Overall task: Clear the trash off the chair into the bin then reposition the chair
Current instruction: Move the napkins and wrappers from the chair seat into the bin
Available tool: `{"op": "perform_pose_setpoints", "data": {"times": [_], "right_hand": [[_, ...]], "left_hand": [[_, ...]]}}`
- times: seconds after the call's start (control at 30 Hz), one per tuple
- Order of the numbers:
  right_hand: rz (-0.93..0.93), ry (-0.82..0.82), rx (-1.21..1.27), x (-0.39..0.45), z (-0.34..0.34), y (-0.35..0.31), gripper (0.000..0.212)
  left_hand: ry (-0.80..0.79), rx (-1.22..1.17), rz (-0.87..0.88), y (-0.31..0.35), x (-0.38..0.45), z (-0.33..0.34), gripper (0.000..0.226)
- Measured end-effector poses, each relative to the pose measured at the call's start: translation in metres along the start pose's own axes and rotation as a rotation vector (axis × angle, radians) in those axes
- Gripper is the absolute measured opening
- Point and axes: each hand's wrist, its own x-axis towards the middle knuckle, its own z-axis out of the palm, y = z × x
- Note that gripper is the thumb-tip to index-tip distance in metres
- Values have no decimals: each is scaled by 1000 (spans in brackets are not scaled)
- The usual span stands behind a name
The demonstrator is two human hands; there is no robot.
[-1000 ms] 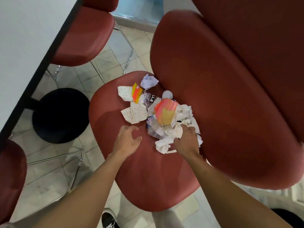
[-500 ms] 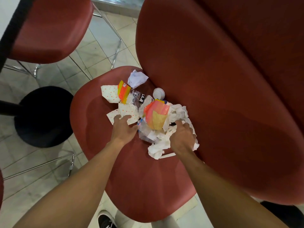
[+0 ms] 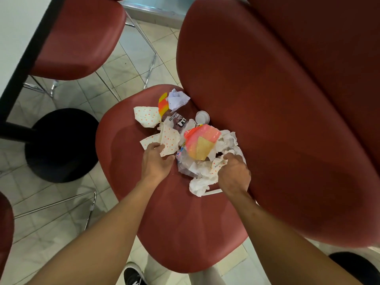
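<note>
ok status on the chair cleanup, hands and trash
Left hand pinching dotted paper. Right hand gripping crumpled white tissue. Trash pile all on chair seat; no bin in view.

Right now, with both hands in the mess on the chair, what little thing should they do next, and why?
Probably squeeze both hands together and lift. The left hand pinches a dotted paper, the right hand grips white napkins, and wrappers still lie loose between them on the chair. No bin shows yet.
</note>
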Motion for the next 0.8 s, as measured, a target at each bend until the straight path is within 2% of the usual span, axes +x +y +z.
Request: {"op": "perform_pose_setpoints", "data": {"times": [0.17, 0.4, 0.8], "right_hand": [[-19, 64, 13, -22, -17, -11, 43], [-87, 64, 70, -73, -30, -38, 42], [-279, -41, 79, -205, -1, -95, 36]], "left_hand": [[30, -8, 30, -5, -33, -19, 59], [35, -6, 33, -24, -91, -55, 62], [89, -55, -89, -98, -198, -126, 63]]}}
